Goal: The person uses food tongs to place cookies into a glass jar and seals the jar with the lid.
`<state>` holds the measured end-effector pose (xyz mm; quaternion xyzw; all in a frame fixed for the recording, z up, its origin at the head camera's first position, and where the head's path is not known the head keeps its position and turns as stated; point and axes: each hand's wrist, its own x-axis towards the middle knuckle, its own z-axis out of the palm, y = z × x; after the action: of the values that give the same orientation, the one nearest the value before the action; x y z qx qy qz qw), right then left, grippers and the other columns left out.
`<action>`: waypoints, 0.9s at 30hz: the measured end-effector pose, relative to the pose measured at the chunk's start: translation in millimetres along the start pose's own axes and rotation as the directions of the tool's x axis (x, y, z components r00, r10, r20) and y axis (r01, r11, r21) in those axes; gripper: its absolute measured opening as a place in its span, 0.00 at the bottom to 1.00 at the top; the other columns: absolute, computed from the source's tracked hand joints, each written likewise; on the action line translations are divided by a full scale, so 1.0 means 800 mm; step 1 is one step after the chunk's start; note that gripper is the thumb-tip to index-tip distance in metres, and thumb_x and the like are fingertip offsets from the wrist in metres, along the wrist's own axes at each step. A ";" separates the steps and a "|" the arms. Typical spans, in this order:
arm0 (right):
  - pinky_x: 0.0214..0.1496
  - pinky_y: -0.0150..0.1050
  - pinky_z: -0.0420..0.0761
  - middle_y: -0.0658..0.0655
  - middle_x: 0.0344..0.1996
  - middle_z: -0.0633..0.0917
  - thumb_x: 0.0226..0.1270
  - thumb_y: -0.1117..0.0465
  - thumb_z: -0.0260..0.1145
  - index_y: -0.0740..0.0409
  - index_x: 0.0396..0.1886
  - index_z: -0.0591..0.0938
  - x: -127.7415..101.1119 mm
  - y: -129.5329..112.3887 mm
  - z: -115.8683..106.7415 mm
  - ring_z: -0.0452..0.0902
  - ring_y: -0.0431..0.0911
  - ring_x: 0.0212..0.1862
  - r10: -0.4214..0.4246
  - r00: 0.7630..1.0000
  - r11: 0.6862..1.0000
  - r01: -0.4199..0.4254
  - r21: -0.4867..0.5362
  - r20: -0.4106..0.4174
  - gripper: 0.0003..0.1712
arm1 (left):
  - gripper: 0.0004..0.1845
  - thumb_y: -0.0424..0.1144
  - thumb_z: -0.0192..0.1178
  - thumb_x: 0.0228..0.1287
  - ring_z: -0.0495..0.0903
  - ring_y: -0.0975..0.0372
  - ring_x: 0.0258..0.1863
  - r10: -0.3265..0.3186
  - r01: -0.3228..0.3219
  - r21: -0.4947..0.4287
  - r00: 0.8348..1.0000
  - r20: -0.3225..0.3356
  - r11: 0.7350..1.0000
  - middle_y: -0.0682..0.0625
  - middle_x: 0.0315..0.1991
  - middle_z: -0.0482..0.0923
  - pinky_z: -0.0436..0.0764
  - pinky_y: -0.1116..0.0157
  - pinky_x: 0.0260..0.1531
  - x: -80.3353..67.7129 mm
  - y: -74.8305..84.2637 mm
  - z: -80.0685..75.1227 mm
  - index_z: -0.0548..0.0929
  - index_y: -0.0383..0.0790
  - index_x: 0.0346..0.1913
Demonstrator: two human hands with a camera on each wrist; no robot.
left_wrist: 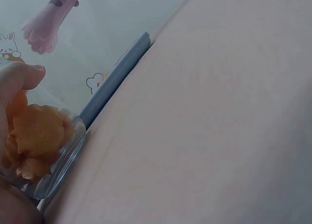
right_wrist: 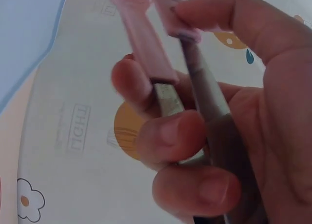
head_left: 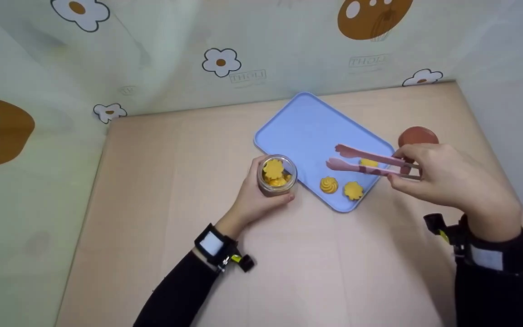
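Note:
My left hand [head_left: 253, 193] grips a clear jar [head_left: 296, 178] that stands at the tray's near left edge. Several yellow flower-shaped cookies [head_left: 273, 169] lie inside it; the left wrist view shows the cookies [left_wrist: 39, 131] through the jar wall. My right hand [head_left: 452, 177] holds pink-tipped tongs [head_left: 347, 165] above the blue tray [head_left: 307, 122]. The tong tips are apart with nothing between them. On the tray lie a swirled cookie [head_left: 329, 185], a flower-shaped cookie [head_left: 353, 190] and another yellow cookie [head_left: 368, 162], partly hidden by the tongs. The right wrist view shows fingers curled around the tongs' metal arms [right_wrist: 207, 82].
A reddish-brown round object [head_left: 418, 135], perhaps a lid, sits right of the tray, partly behind my right hand. The pale table [head_left: 175, 159] meets a patterned curtain [head_left: 166, 63] at the back and left, and a plain pale surface [head_left: 511, 127] at the right.

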<state>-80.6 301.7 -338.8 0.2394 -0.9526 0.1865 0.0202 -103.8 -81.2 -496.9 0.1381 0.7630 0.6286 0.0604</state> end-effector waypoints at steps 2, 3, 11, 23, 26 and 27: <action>0.26 0.37 0.70 0.47 0.26 0.83 0.60 0.59 0.80 0.60 0.42 0.86 0.002 0.001 0.000 0.68 0.39 0.24 0.025 0.999 1.000 -0.025 0.009 0.044 0.15 | 0.53 0.44 0.88 0.51 0.76 0.57 0.70 -0.005 0.005 0.001 1.000 0.002 1.000 0.51 0.70 0.76 0.71 0.48 0.74 0.000 0.001 0.000 0.66 0.49 0.76; 0.26 0.37 0.70 0.48 0.27 0.83 0.61 0.59 0.80 0.61 0.42 0.87 0.003 0.002 0.001 0.69 0.39 0.24 0.037 0.997 0.999 -0.038 0.016 0.067 0.15 | 0.53 0.44 0.88 0.51 0.76 0.57 0.70 -0.006 0.006 0.002 1.000 0.002 1.000 0.51 0.70 0.76 0.71 0.48 0.74 0.000 0.001 -0.001 0.66 0.49 0.77; 0.29 0.39 0.73 0.52 0.28 0.84 0.63 0.57 0.80 0.65 0.45 0.88 0.011 0.001 0.006 0.73 0.43 0.27 0.119 0.962 0.990 -0.134 0.044 0.244 0.17 | 0.53 0.43 0.88 0.51 0.76 0.58 0.70 -0.016 0.016 -0.008 1.000 0.005 1.000 0.51 0.70 0.76 0.71 0.50 0.75 0.000 0.005 -0.001 0.65 0.49 0.77; 0.29 0.39 0.72 0.51 0.29 0.83 0.64 0.56 0.79 0.67 0.47 0.88 0.015 -0.006 0.021 0.73 0.43 0.28 0.123 0.936 0.986 -0.154 0.070 0.330 0.20 | 0.52 0.41 0.88 0.52 0.75 0.57 0.71 -0.018 0.019 -0.032 1.000 0.009 0.999 0.50 0.71 0.76 0.70 0.49 0.76 0.000 0.003 -0.001 0.66 0.49 0.77; 0.30 0.40 0.71 0.50 0.28 0.83 0.63 0.56 0.78 0.67 0.46 0.88 0.016 -0.008 0.025 0.72 0.43 0.28 0.126 0.937 0.987 -0.153 0.057 0.326 0.19 | 0.53 0.41 0.88 0.51 0.75 0.58 0.70 -0.003 0.003 -0.018 1.000 0.001 1.000 0.50 0.70 0.76 0.70 0.49 0.75 0.001 0.002 -0.001 0.66 0.49 0.76; 0.30 0.40 0.71 0.49 0.27 0.83 0.63 0.56 0.78 0.66 0.45 0.88 0.016 -0.009 0.026 0.72 0.43 0.28 0.126 0.938 0.987 -0.151 0.054 0.323 0.19 | 0.52 0.42 0.88 0.50 0.75 0.58 0.70 0.003 -0.003 -0.012 1.000 -0.001 1.000 0.50 0.70 0.76 0.70 0.50 0.75 0.001 0.002 -0.001 0.67 0.48 0.76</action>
<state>-87.2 282.5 -353.9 0.1994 -0.9499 0.1831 -0.1564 -104.2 -81.4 -495.3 0.1385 0.7590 0.6334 0.0598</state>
